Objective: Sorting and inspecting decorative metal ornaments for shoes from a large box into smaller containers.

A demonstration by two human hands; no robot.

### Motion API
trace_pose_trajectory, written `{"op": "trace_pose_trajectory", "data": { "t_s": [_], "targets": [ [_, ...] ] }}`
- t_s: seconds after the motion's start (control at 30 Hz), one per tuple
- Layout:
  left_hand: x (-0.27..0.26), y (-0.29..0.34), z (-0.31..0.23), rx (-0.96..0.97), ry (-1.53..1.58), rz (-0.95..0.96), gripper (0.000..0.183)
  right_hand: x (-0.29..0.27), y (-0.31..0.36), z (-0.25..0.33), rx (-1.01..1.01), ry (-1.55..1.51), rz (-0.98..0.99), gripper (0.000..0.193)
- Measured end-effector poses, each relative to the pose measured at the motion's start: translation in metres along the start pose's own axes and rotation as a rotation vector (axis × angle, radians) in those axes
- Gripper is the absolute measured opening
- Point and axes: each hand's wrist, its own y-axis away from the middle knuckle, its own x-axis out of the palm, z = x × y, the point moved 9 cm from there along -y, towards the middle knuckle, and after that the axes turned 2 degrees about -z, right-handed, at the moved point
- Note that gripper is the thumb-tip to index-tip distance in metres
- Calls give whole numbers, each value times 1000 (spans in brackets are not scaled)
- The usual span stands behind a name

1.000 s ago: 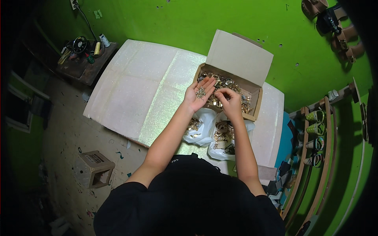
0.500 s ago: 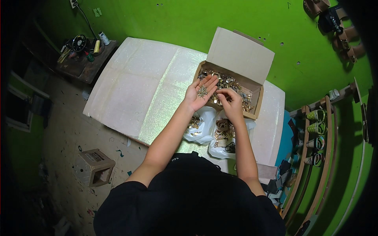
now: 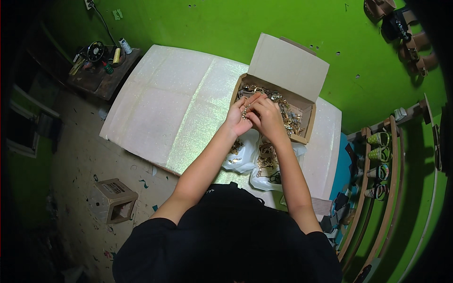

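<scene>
My left hand point(image 3: 237, 120) is palm up and cupped over the near left part of an open cardboard box point(image 3: 309, 123). A small heap of shiny metal pieces point(image 3: 245, 111) rests in its palm; their exact kind is too small to tell. My right hand point(image 3: 269, 119) lies against the left one, its fingers curled together at the palm, and whatever they pinch is hidden. Many gold and silver metal fittings point(image 3: 292, 118) fill the box. Close in front of the box, below my wrists, are a white plastic bag point(image 3: 243, 160) and another white bag point(image 3: 262, 183), both holding more metal pieces.
The box lid point(image 3: 288, 63) stands raised toward the green wall. A pale glittery sheet point(image 3: 151, 104) covers the table. At left is a small wooden table point(image 3: 94, 82) with a machine and thread spools. Sandals hang on a wooden rack point(image 3: 363, 188) at right; a carton point(image 3: 113, 200) sits on the floor.
My right hand has moved left from over the box onto my left palm. The left fingers, stretched out before, have curled in around the metal pieces.
</scene>
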Motion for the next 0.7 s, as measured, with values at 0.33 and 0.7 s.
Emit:
{"op": "trace_pose_trajectory", "data": {
  "t_s": [0.33, 0.7],
  "targets": [
    [-4, 5, -2, 26, 32, -77, 44, -13, -2, -19, 293, -429, -107, 9],
    [-8, -3, 1, 10, 104, -14, 45, 5, 10, -46, 474, -729, -90, 8]
  ]
}}
